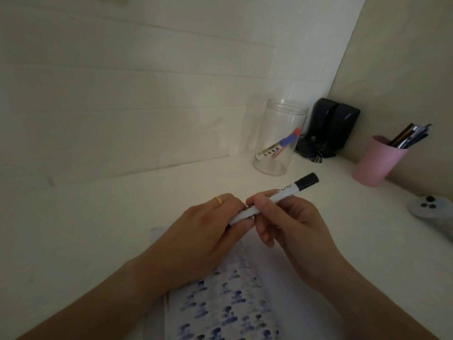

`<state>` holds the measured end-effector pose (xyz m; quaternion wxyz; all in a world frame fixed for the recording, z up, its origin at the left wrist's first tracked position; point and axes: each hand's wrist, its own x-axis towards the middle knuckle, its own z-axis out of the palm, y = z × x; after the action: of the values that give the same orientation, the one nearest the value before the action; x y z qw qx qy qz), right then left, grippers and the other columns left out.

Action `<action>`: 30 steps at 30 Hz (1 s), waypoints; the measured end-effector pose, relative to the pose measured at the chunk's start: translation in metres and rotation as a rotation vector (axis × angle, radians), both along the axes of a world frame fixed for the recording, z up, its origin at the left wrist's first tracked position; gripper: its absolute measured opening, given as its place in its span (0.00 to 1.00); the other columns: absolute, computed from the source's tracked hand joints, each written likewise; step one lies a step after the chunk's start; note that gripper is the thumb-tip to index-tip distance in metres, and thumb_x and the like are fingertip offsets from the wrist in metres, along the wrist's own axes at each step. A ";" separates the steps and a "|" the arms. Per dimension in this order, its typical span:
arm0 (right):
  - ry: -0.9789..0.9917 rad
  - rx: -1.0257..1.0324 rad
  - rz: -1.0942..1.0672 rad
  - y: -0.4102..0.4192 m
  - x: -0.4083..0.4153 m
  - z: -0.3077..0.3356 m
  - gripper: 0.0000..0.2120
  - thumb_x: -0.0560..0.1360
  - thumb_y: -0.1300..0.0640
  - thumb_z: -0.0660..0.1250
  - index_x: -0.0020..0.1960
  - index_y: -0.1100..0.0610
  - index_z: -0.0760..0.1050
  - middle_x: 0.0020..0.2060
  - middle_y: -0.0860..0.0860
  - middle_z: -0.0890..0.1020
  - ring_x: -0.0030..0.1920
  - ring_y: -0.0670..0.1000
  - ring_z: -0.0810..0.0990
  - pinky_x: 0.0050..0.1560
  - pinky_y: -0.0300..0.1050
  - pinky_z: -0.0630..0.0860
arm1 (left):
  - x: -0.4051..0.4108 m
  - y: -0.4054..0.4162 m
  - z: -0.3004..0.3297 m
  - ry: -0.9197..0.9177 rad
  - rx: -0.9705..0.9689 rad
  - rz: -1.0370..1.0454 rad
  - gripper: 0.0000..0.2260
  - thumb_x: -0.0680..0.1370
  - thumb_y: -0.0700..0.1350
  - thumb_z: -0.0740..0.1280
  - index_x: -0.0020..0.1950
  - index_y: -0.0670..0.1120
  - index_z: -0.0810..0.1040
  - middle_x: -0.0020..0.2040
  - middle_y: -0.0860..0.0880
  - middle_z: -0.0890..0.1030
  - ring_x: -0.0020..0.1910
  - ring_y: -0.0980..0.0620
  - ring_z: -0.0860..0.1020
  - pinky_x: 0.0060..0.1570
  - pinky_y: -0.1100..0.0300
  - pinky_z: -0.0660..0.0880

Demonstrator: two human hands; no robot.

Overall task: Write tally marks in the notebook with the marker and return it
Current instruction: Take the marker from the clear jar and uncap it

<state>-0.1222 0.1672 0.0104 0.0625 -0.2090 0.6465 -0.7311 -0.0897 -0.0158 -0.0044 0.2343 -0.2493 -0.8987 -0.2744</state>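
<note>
While both forearms reach in from the bottom edge and meet over the notebook (220,312), the head view shows the two hands sharing one marker (274,199). The right hand (286,224) is curled, thumb and fingers pinching the white barrel near its middle, wrist bent so the knuckles face left. The left hand (208,229), palm down and wearing a ring (218,200), closes its fingertips around the marker's lower end, which is hidden in that grip. The marker slants up to the right, its black end (307,181) clear of both hands, above the desk (98,217). The notebook lies flat under the wrists, its page covered in blue marks. Farther back stand a clear jar (279,136) with pens inside, a black device (331,126) in the corner, and a pink cup (377,160) of pens at right.
</note>
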 end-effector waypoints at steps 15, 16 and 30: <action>0.208 0.402 0.048 0.026 -0.007 0.011 0.09 0.74 0.59 0.74 0.54 0.53 0.86 0.37 0.50 0.87 0.33 0.47 0.81 0.32 0.39 0.76 | 0.001 -0.004 0.008 0.132 0.217 0.068 0.12 0.81 0.43 0.68 0.65 0.45 0.80 0.50 0.51 0.82 0.46 0.55 0.81 0.49 0.65 0.77; 0.132 0.270 0.015 0.028 -0.007 0.013 0.09 0.72 0.62 0.75 0.52 0.57 0.86 0.34 0.55 0.85 0.29 0.48 0.78 0.27 0.38 0.72 | 0.001 -0.004 0.008 0.137 0.213 0.075 0.11 0.81 0.44 0.68 0.62 0.44 0.82 0.50 0.51 0.82 0.46 0.56 0.81 0.48 0.68 0.75; 0.103 -0.081 -0.080 0.007 0.003 0.003 0.16 0.74 0.55 0.69 0.46 0.70 0.81 0.27 0.57 0.78 0.26 0.49 0.73 0.25 0.41 0.71 | 0.000 0.006 0.009 0.017 0.080 0.002 0.17 0.83 0.55 0.59 0.43 0.45 0.78 0.33 0.52 0.76 0.34 0.56 0.73 0.36 0.72 0.66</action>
<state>-0.1188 0.1742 0.0138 -0.0087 -0.2230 0.6264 -0.7469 -0.0892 -0.0095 0.0047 0.2519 -0.2409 -0.8853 -0.3079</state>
